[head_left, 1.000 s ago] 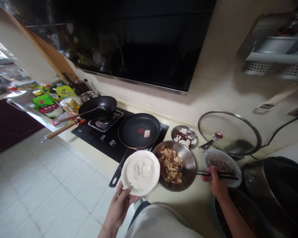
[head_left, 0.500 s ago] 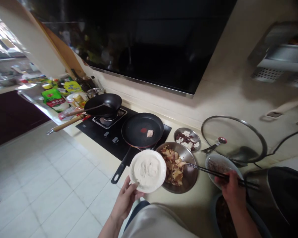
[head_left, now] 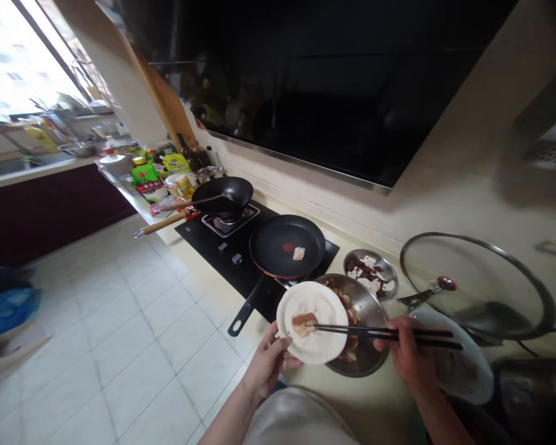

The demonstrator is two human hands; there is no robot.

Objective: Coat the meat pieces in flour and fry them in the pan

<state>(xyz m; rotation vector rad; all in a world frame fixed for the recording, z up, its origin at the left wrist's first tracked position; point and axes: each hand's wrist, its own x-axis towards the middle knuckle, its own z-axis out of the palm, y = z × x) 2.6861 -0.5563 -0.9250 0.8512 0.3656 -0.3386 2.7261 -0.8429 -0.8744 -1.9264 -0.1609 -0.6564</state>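
Observation:
My left hand (head_left: 269, 358) grips the near left rim of a white bowl (head_left: 327, 353) of pale powder, held above the counter. My right hand (head_left: 405, 349) is closed on a pair of dark chopsticks (head_left: 366, 330). Their tips are at a brownish meat slice (head_left: 303, 322) lying on the powder. Partly covered by the white bowl is a steel bowl (head_left: 375, 364) of marinated meat slices. Beyond sits a black frying pan (head_left: 278, 238) with one pale coated piece (head_left: 299, 254) in it.
A small steel dish (head_left: 369, 273) with dark and white pieces stands by the pan. A glass lid (head_left: 482, 284) leans against the wall at right. A wok (head_left: 234, 191) sits on the far burner. The range hood (head_left: 315, 93) hangs above.
My right hand has moved the chopsticks left, bringing a meat slice from the steel bowl into the white bowl. The camera view has shifted left.

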